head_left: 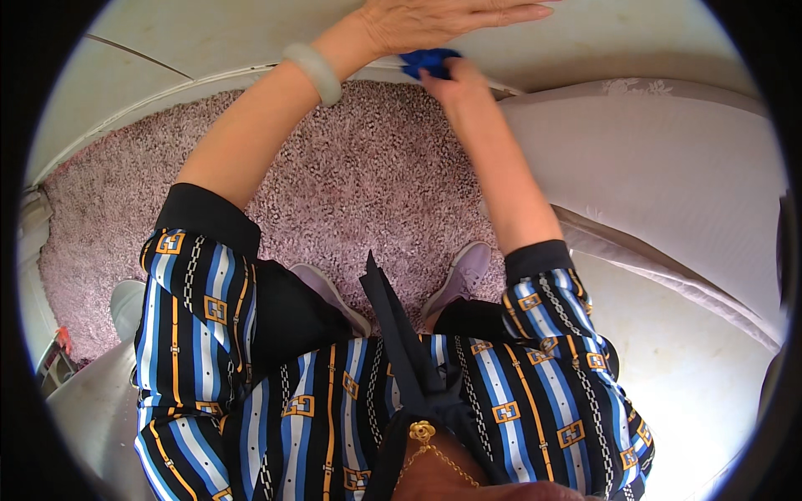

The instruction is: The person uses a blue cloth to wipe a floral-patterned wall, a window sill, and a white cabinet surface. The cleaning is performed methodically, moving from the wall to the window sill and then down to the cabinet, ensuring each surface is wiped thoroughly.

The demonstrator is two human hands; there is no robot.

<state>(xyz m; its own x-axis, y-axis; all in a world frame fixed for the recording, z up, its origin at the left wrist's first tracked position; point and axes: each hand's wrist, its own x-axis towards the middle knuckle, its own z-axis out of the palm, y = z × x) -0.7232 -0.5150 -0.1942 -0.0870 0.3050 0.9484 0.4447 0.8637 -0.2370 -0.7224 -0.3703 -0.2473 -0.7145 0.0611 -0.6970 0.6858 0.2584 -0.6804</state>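
The right hand (454,81) has its fingers closed on a bunched blue cloth (428,63). Just above it, the left hand (434,20) has fingers extended; whether they touch the pale panel (225,33) I cannot tell. Below the right fingers spreads a shaggy mauve rug (359,159); farther right of them, a pale fabric cover (660,159).

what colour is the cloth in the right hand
The cloth in the right hand is deep blue; it shows best in the head view.
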